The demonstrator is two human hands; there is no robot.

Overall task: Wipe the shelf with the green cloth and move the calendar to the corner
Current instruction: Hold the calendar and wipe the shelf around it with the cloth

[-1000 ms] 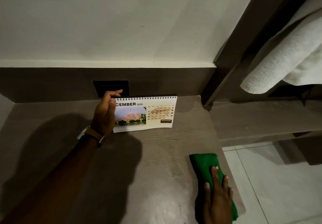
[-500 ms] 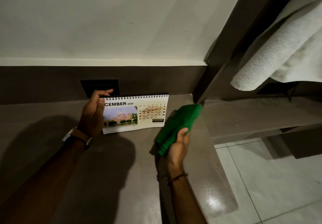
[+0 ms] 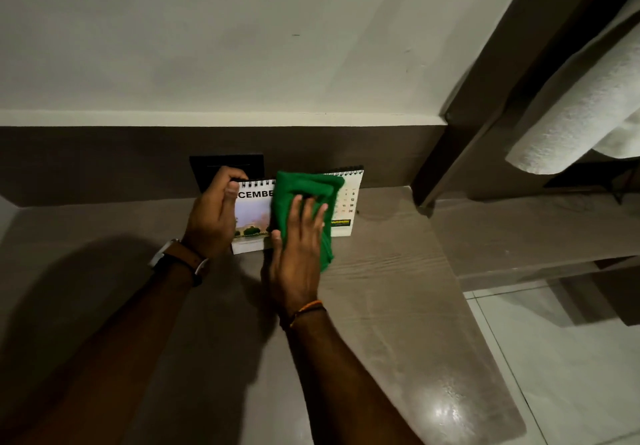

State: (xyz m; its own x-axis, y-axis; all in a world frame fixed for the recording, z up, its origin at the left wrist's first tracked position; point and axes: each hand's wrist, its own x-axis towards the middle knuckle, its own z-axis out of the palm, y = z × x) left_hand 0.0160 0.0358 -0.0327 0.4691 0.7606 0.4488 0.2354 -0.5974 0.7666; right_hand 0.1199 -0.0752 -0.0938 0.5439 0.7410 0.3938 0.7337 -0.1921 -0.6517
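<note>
Grey wood-grain shelf (image 3: 398,271) under a white wall, w/ dark back panel. Standing upright near the back, short of the right corner: desk calendar (image 3: 348,202). Left hand (image 3: 211,217) gripping its left edge, fingers clenched round it. Right hand (image 3: 298,247) pressing green cloth (image 3: 304,190) flat against calendar's front, fingers spread. Risk: pushing too hard, folding or tipping the calendar backward.
</note>
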